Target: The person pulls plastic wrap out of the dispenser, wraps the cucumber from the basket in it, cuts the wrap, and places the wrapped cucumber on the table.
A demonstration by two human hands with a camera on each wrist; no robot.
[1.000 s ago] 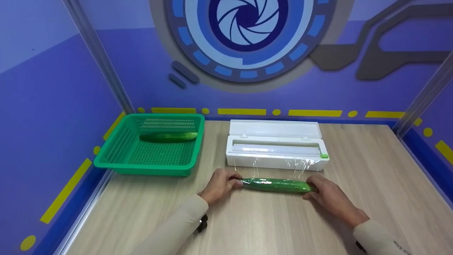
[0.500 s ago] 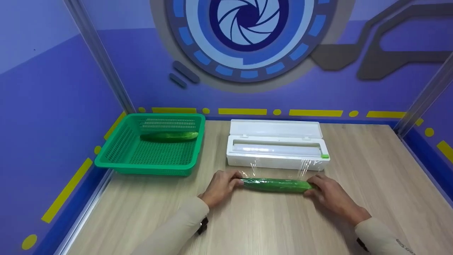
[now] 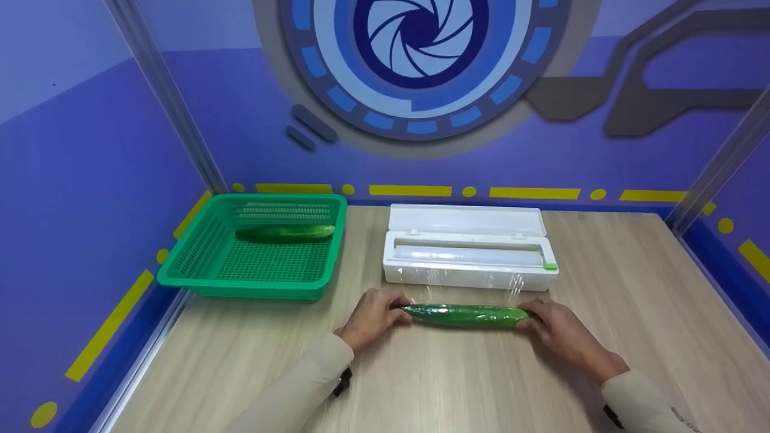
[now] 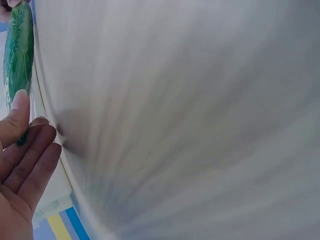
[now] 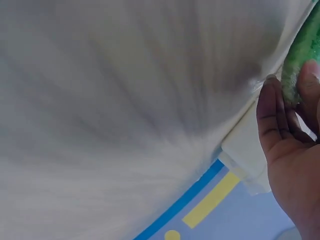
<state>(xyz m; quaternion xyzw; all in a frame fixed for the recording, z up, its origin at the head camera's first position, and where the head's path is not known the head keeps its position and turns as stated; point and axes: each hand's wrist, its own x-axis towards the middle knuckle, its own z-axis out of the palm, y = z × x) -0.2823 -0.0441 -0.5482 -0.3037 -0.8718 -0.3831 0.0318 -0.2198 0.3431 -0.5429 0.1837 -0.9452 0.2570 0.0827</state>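
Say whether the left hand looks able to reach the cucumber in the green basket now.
Likely yes, once the left hand releases the nearer cucumber it pinches: the green basket is open on top and nothing visible blocks the way to the farther cucumber.

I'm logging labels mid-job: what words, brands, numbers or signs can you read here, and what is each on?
No text is readable.
Right sleeve: dark lettering, too blurred to read.
Box, basket, held cucumber: no lettering visible.
Wall: graphic shapes only, no words or numbers visible.
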